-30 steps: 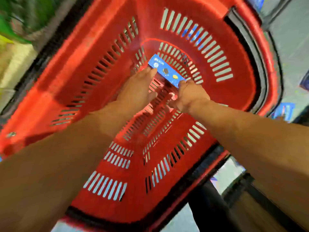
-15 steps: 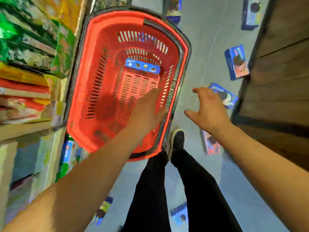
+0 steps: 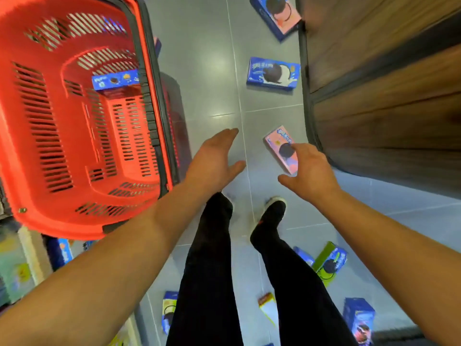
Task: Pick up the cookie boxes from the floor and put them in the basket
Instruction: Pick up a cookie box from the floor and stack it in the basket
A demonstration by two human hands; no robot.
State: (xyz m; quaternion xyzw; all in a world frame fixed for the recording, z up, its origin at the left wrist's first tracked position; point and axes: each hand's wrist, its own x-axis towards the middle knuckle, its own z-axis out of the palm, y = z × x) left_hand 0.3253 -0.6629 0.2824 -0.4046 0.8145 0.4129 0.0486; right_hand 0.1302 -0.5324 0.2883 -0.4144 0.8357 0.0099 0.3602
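The red basket [image 3: 30, 151] fills the left of the view, with one blue cookie box [image 3: 115, 79] standing against its far inner wall. A pink cookie box [image 3: 277, 143] lies on the grey floor right under my right hand [image 3: 309, 168], whose fingers are spread and hold nothing. My left hand [image 3: 214, 161] hangs open over bare floor between the basket and that box. Further ahead a blue cookie box [image 3: 273, 73] lies on the floor, and another pink-and-blue box [image 3: 277, 13] lies beyond it.
A wooden counter [image 3: 386, 96] bounds the aisle on the right; shelves of goods [image 3: 17, 270] stand at the lower left. My legs and shoes [image 3: 272, 213] stand mid-aisle. Several more boxes lie behind my feet, among them a green one [image 3: 329, 263] and a blue one [image 3: 359, 320].
Both hands let go of the blue box inside the basket and pulled out of it. They swung right over the floor, and my right hand now hovers above the pink box.
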